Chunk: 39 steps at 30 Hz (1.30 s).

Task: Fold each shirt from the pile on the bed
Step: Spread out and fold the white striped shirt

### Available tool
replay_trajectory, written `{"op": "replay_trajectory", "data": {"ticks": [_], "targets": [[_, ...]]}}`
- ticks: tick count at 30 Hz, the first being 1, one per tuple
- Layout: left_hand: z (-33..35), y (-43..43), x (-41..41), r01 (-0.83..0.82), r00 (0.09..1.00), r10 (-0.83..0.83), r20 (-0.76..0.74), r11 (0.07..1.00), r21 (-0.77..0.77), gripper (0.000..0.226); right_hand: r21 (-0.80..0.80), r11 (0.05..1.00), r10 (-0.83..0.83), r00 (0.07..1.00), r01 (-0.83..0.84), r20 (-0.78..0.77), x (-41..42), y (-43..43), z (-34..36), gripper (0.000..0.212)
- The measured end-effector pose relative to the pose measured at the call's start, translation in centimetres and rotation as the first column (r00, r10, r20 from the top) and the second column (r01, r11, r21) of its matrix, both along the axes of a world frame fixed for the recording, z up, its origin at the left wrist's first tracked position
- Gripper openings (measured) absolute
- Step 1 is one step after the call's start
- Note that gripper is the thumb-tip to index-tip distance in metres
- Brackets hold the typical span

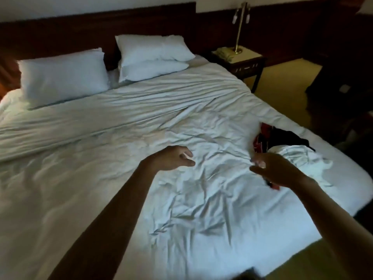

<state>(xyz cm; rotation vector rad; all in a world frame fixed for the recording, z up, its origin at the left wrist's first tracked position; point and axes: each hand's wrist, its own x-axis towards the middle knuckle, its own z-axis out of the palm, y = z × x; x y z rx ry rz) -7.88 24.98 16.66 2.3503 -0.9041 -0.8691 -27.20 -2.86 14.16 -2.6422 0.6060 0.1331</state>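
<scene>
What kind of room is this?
Probably a hotel bedroom: a wide bed with white sheets, white pillows against a dark wooden headboard, and a nightstand with a brass lamp.

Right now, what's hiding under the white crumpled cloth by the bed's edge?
A black garment and a red patterned garment stick out from beneath the white cloth. How many more lie underneath is covered; the right hand also blocks part.

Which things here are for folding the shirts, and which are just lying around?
For the job: pile of shirts, bed, left hand, right hand.
Just there: pillows, lamp, nightstand.
</scene>
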Motion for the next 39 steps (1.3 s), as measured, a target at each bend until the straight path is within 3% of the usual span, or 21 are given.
{"op": "replay_trajectory", "data": {"ticks": [4,7,9,11,12,14,18,21,23,26,30,33,37,39], "targets": [[-9.6,-21.8,0.2,0.046,0.998,-0.048,-0.031,0.998,-0.042,0.042,-0.125,0.969,-0.223,0.973,0.215,-0.054,-1.7,-19.5,-9.4,0.054],[-15.9,-34.7,-0.5,0.135,0.991,-0.136,-0.011,0.990,-0.033,0.066,-0.122,0.925,-0.375,0.918,0.361,-0.128,-2.5,-29.1,-14.5,0.086],[-19.1,-41.5,-1.2,0.207,0.978,-0.207,0.018,0.978,-0.031,0.097,0.001,0.934,-0.354,0.928,0.356,-0.119,-2.7,-33.6,-17.4,0.109],[-21.5,-46.2,-1.7,0.267,0.964,-0.267,0.013,0.963,-0.037,0.115,0.239,0.924,-0.295,0.954,0.298,-0.051,-2.5,-36.5,-19.9,0.124],[-22.6,-47.8,-1.9,0.286,0.958,-0.286,0.009,0.957,-0.049,0.119,0.337,0.899,-0.292,0.956,0.281,-0.020,-2.4,-37.2,-20.9,0.125],[-23.9,-49.4,-2.2,0.288,0.957,-0.291,-0.023,0.954,-0.089,0.113,0.384,0.879,-0.306,0.952,0.283,-0.002,-2.0,-37.4,-21.8,0.115],[-24.3,-47.2,-2.0,0.215,0.977,-0.212,0.032,0.963,-0.165,0.061,0.252,0.934,-0.277,0.959,0.253,0.064,-1.0,-35.9,-22.1,0.079],[-23.4,-43.9,-1.0,0.196,0.981,-0.195,0.022,0.973,-0.120,0.046,0.325,0.925,-0.234,0.968,0.194,0.088,0.2,-33.3,-20.4,0.049],[-21.5,-40.4,0.2,0.150,0.989,-0.145,0.039,0.978,-0.144,0.040,0.338,0.935,-0.170,0.972,0.106,0.165,1.5,-30.3,-18.1,0.049],[-17.9,-34.4,2.5,0.175,0.972,-0.145,0.186,0.972,-0.158,0.024,0.062,0.996,0.049,0.976,-0.064,0.210,4.2,-26.4,-15.0,0.053],[-12.3,-26.6,5.4,0.237,0.911,-0.182,0.370,0.965,-0.108,0.025,-0.211,0.952,0.241,0.969,-0.224,0.060,8.4,-21.4,-9.3,0.047],[-7.3,-20.8,6.6,0.136,0.926,-0.042,0.375,0.964,-0.228,0.025,-0.158,0.950,0.272,0.962,-0.268,0.000,10.4,-17.4,-3.5,0.038],[-1.4,-11.4,7.2,-0.052,0.956,0.187,0.225,0.866,-0.497,0.045,0.026,0.953,0.290,0.935,-0.301,0.204,11.9,-9.6,3.7,0.050],[1.0,-5.9,6.7,-0.092,0.947,0.252,0.199,0.807,-0.584,0.054,0.012,0.947,0.303,0.906,-0.321,0.297,12.7,-5.0,5.4,0.048]]}}
